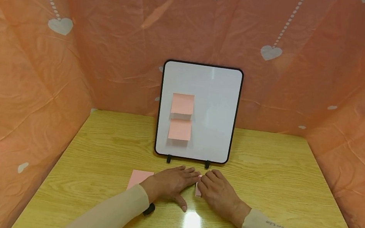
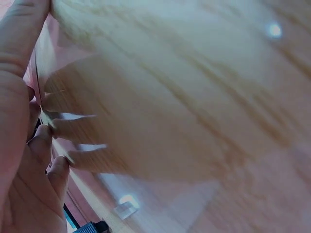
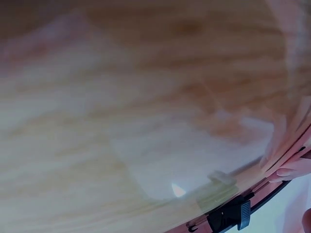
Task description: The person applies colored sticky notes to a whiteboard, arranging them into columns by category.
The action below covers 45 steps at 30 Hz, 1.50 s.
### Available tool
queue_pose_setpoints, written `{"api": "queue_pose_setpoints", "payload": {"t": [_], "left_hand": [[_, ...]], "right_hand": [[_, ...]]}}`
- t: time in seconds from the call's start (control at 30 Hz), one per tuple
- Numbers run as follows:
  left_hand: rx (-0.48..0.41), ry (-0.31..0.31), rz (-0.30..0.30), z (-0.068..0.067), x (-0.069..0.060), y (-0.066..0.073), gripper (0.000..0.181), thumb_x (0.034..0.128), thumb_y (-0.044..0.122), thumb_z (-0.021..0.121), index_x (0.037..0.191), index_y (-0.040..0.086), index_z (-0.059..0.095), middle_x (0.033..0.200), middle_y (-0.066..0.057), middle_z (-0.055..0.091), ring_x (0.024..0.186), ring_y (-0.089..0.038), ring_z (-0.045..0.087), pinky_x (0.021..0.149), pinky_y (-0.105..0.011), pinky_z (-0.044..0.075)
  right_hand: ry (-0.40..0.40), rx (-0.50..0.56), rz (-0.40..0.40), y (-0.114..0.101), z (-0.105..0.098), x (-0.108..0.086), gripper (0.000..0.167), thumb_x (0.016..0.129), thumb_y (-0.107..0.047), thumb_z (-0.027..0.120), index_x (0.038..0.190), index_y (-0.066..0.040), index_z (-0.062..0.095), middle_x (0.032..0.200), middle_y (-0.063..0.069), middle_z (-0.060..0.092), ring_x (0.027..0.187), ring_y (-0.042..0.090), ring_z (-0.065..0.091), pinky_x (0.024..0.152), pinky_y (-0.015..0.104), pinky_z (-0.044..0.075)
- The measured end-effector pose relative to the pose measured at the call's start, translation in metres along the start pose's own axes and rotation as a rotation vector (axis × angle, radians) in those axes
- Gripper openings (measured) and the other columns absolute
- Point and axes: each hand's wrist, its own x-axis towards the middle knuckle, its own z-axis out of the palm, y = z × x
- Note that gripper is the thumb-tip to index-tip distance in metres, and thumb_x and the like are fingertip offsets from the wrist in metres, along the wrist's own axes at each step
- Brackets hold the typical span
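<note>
My left hand lies low over the table with its fingers straight and spread, the fingertips reaching a small piece of pink sticky note paper. On the other side of that paper, my right hand has its fingers curled and pinches its edge; the hand covers most of it. A further pink sticky note sheet or pad lies left of my left wrist, partly hidden by it. In the left wrist view the left fingers touch down near the tabletop. The right wrist view shows mostly glossy table.
A black-framed whiteboard stands upright behind the hands on black feet. It bears an upper pink note and a lower pink note. A black object pokes out beside the left sleeve. Orange cloth surrounds the wooden table.
</note>
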Motion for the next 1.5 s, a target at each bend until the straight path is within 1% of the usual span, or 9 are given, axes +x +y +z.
{"api": "queue_pose_setpoints", "payload": {"t": [0.17,0.37,0.63,0.7,0.8,0.93,1.03,1.37,1.5], "left_hand": [[0.008,0.004,-0.001,0.000,-0.002,0.000,0.115,0.0825,0.082,0.057,0.170,0.018,0.020,0.176,0.002,0.021,0.164,-0.019,0.019,0.134,-0.039,0.019],[0.003,0.035,-0.007,0.002,-0.008,0.000,0.116,0.0830,0.083,0.054,0.171,0.016,0.018,0.177,-0.001,0.021,0.163,-0.018,0.021,0.133,-0.039,0.022],[0.011,0.096,-0.032,0.007,-0.033,0.003,0.103,0.0924,0.078,0.051,0.167,0.011,0.030,0.174,-0.006,0.030,0.161,-0.022,0.029,0.131,-0.040,0.029],[0.009,0.102,-0.017,0.009,-0.039,0.007,0.098,0.0950,0.076,0.049,0.166,0.010,0.033,0.172,-0.006,0.034,0.160,-0.022,0.031,0.131,-0.040,0.030],[0.025,0.113,0.032,0.012,-0.045,0.015,0.092,0.0992,0.073,0.045,0.165,0.009,0.036,0.170,-0.007,0.039,0.158,-0.023,0.035,0.130,-0.040,0.031],[0.085,0.140,0.096,0.016,-0.046,0.026,0.087,0.1023,0.070,0.041,0.165,0.009,0.037,0.169,-0.007,0.039,0.157,-0.021,0.037,0.128,-0.039,0.035],[0.114,0.141,0.114,0.020,-0.044,0.032,0.086,0.1030,0.070,0.038,0.167,0.012,0.033,0.171,-0.006,0.035,0.158,-0.018,0.034,0.128,-0.038,0.036],[0.122,0.132,0.127,0.026,-0.043,0.036,0.088,0.1029,0.072,0.038,0.167,0.012,0.032,0.173,-0.006,0.029,0.161,-0.016,0.028,0.128,-0.039,0.035],[0.121,0.133,0.140,0.027,-0.044,0.036,0.088,0.1022,0.071,0.040,0.167,0.013,0.032,0.174,-0.005,0.028,0.161,-0.016,0.027,0.128,-0.038,0.035]], "right_hand": [[0.012,0.021,0.012,0.000,0.002,0.000,0.022,0.091,-0.023,0.077,0.101,-0.010,0.063,0.100,0.003,0.062,0.095,0.021,0.055,0.095,0.040,0.051],[0.037,0.052,0.023,-0.001,0.003,0.000,0.009,0.097,-0.019,0.065,0.097,-0.010,0.061,0.096,0.002,0.060,0.092,0.020,0.054,0.092,0.039,0.050],[0.037,0.059,0.034,-0.001,0.003,0.001,0.006,0.096,-0.017,0.066,0.097,-0.012,0.062,0.095,0.002,0.061,0.093,0.021,0.055,0.090,0.039,0.049],[0.037,0.063,0.039,-0.002,0.003,0.001,0.005,0.098,-0.017,0.060,0.098,-0.012,0.062,0.095,0.001,0.061,0.093,0.021,0.055,0.089,0.039,0.049],[0.045,0.068,0.050,-0.002,0.003,0.001,0.014,0.101,-0.019,0.052,0.098,-0.012,0.064,0.095,0.001,0.062,0.093,0.020,0.056,0.090,0.038,0.050],[0.056,0.073,0.065,-0.003,0.002,0.003,0.026,0.109,-0.021,0.043,0.099,-0.012,0.065,0.096,0.000,0.064,0.095,0.020,0.058,0.092,0.039,0.051],[0.056,0.079,0.071,-0.004,0.002,0.005,0.032,0.113,-0.022,0.039,0.098,-0.013,0.065,0.095,0.000,0.064,0.095,0.020,0.059,0.093,0.040,0.051],[0.036,0.071,0.089,-0.004,0.000,0.009,0.024,0.111,-0.026,0.052,0.101,-0.012,0.068,0.095,0.000,0.065,0.095,0.021,0.060,0.097,0.041,0.053],[0.036,0.077,0.097,-0.001,0.000,0.009,0.024,0.111,-0.027,0.050,0.101,-0.013,0.067,0.096,0.000,0.065,0.095,0.021,0.058,0.096,0.042,0.052]]}}
